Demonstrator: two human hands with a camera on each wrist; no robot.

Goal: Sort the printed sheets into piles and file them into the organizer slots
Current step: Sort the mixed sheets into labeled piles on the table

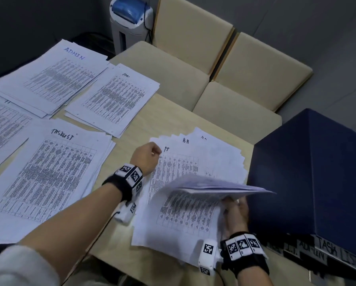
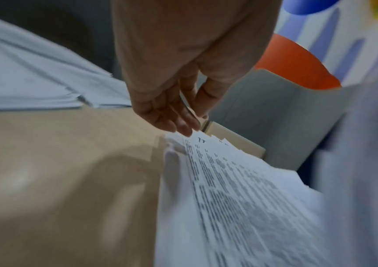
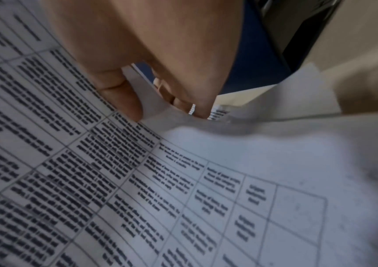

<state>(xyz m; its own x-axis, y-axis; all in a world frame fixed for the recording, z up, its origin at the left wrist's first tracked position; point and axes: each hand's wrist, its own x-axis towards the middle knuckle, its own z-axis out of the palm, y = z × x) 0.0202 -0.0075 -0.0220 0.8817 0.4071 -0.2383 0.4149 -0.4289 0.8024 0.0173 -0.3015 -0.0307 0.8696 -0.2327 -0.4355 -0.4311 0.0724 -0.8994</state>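
A fanned stack of unsorted printed sheets (image 1: 195, 162) lies on the table in front of me; its top sheet (image 2: 208, 159) is marked IT. My left hand (image 1: 152, 153) reaches over that sheet's upper left corner, and its fingertips (image 2: 184, 131) touch the corner while the thumb stays apart. My right hand (image 1: 235, 209) pinches a bundle of sheets (image 1: 210, 185) by the right edge and holds it lifted and curled above the stack. In the right wrist view the thumb (image 3: 124, 97) presses paper (image 3: 149, 104) against the fingers. The dark blue organizer (image 1: 317, 172) stands at the right.
Sorted piles lie on the left of the beige table (image 1: 158, 116): ADMIN (image 1: 55, 79), HR (image 1: 115, 100), an IT pile (image 1: 1, 124) and TASKLIST (image 1: 49, 178). Labelled slots (image 1: 329, 251) show under the organizer's top. Cream chairs (image 1: 193, 50) and a shredder (image 1: 129, 19) stand beyond the table.
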